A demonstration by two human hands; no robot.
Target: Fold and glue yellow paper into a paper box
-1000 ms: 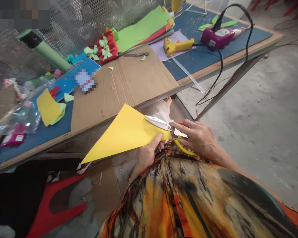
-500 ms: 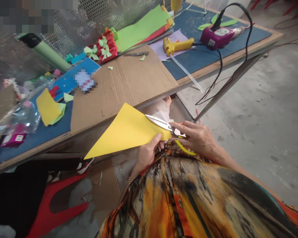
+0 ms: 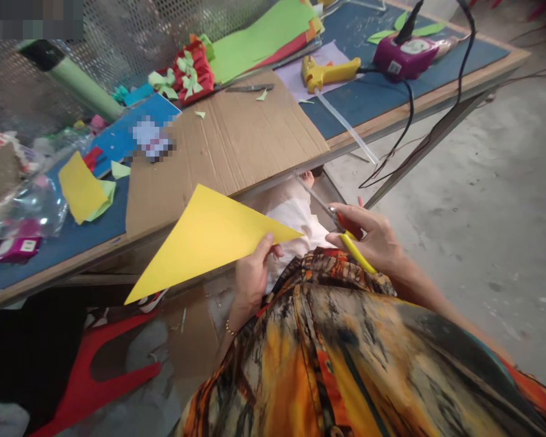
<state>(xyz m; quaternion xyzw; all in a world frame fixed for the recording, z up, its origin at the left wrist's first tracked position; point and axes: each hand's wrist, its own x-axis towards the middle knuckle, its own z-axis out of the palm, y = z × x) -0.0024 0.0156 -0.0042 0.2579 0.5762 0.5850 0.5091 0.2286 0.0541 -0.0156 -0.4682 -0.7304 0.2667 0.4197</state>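
Note:
A yellow paper triangle (image 3: 204,237) is pinched along its lower edge by my left hand (image 3: 253,267), thumb on top. Its sharp right corner points toward my right hand (image 3: 373,233), which is closed around the scissors (image 3: 341,227) with yellow and orange-red handles. The scissor blades point up and left, apart from the paper, and they look nearly closed. Both hands are above my lap, in front of the table's near edge.
A cardboard sheet (image 3: 222,139) covers the middle of the blue-topped table (image 3: 346,115). A yellow glue gun (image 3: 330,71) with a clear stick lies near a purple power socket (image 3: 404,56). Green sheets (image 3: 264,36) lie at the back. A red chair (image 3: 95,376) stands lower left.
The scissors have come away from the paper and moved right with my right hand. The paper has shifted left in my left hand, and its right end now shows a sharp point.

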